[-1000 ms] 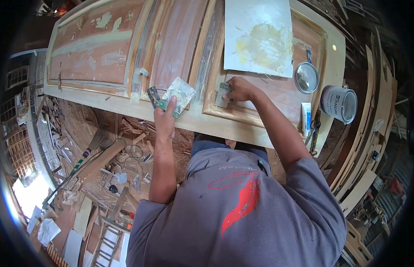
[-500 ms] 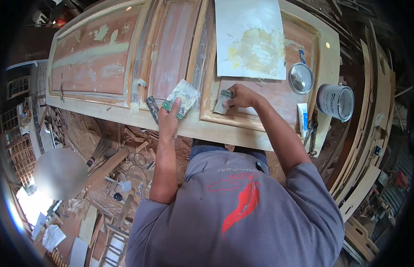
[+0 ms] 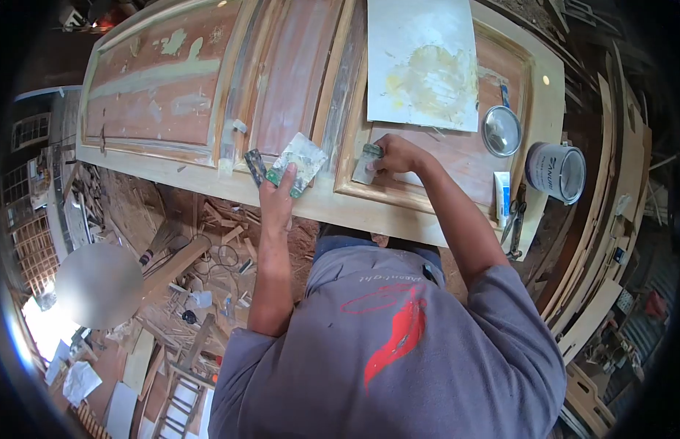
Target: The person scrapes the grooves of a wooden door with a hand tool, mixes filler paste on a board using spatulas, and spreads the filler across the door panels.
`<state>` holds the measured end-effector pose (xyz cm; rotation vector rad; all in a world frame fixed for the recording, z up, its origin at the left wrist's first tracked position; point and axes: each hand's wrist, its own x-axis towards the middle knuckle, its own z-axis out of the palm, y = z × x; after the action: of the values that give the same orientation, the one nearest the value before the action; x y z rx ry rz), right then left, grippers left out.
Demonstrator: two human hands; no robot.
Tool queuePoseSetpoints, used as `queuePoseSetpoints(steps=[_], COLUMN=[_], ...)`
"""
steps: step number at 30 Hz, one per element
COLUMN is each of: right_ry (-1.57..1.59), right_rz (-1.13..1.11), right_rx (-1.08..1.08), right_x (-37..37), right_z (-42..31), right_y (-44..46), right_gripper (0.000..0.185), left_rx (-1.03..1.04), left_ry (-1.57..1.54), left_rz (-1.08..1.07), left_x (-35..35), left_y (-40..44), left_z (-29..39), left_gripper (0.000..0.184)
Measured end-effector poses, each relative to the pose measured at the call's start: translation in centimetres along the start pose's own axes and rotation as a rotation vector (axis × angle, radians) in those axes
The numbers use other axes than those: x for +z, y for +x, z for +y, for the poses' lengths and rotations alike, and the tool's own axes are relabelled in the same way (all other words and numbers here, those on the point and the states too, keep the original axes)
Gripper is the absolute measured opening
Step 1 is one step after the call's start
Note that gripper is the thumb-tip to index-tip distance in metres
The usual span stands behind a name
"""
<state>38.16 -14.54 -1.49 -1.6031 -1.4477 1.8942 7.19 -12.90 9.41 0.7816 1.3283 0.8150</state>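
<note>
The small scraper (image 3: 366,170) lay in the right hand (image 3: 397,156), under its fingers, at the near left corner of the white sheet (image 3: 420,36). Its pale end pointed toward the person and slightly left, its dark green end away, so its long axis ran roughly near to far, a little slanted. The blade looked grey and smeared; whether it touched the panelled door (image 3: 398,219) could not be told. The left hand (image 3: 278,199), left of the sheet and nearer the person, held a square spreader (image 3: 302,159) beneath the thumb, its free corners pointing away and rightward, its pale face blotched with dark and greenish residue. A narrow dark blade (image 3: 255,165) stuck out on that hand's left side, slanting away and left. Both hands were closed around their tools. Right of the sheet were a round lid (image 3: 501,131) and, farther right, a labelled can (image 3: 555,172); nearer the person than the lid lay a white-and-blue tube (image 3: 502,196) beside dark scissors (image 3: 515,221).
</note>
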Motion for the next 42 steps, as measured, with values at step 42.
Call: queuePoseSetpoints(steps=[42], right_ry=[-0.234], right_rz=[-0.028], right_rx=[-0.004], right_x=[0.6], right_z=[-3.2], right_y=[1.4], right_gripper=[0.023], left_rx=[0.044], left_ry=[0.109], left_rz=[-0.037], left_x=[-1.3], left_y=[1.4], left_z=[-0.1], left_gripper=[0.031])
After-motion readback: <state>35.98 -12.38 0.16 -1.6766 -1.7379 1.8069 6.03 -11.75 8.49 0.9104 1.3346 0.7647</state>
